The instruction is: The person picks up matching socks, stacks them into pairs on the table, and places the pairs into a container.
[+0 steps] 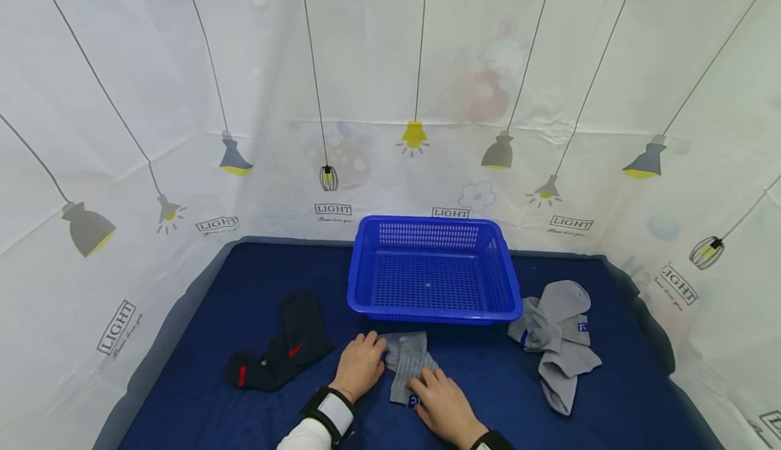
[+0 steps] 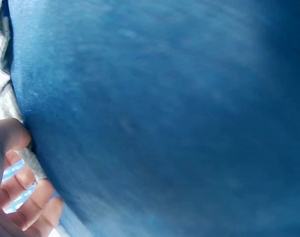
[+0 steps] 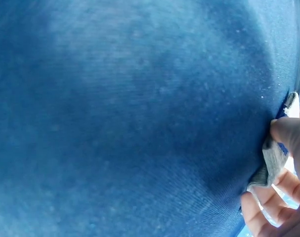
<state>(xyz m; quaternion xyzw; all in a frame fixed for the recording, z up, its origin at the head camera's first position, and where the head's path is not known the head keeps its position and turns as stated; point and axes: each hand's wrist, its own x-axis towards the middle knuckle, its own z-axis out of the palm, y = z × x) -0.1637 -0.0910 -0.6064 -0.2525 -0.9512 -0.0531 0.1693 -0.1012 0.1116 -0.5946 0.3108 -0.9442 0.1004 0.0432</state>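
Navy cloth (image 1: 183, 375) spreads wide; toward its near edge, the right hand (image 1: 448, 406) pinches grey socks (image 1: 407, 367); the left hand (image 1: 358, 363), fingers bent, touches them, grip unclear.

On the surface (image 1: 500, 382), the basket (image 1: 427, 313) stands at the far edge, near its middle. Before it, toward the near edge, lie the middle socks (image 1: 405, 369), between the left hand (image 1: 360, 365) and right hand (image 1: 445, 402). Left socks (image 1: 305, 321) lie toward the left edge, right socks (image 1: 567, 362) toward the right edge
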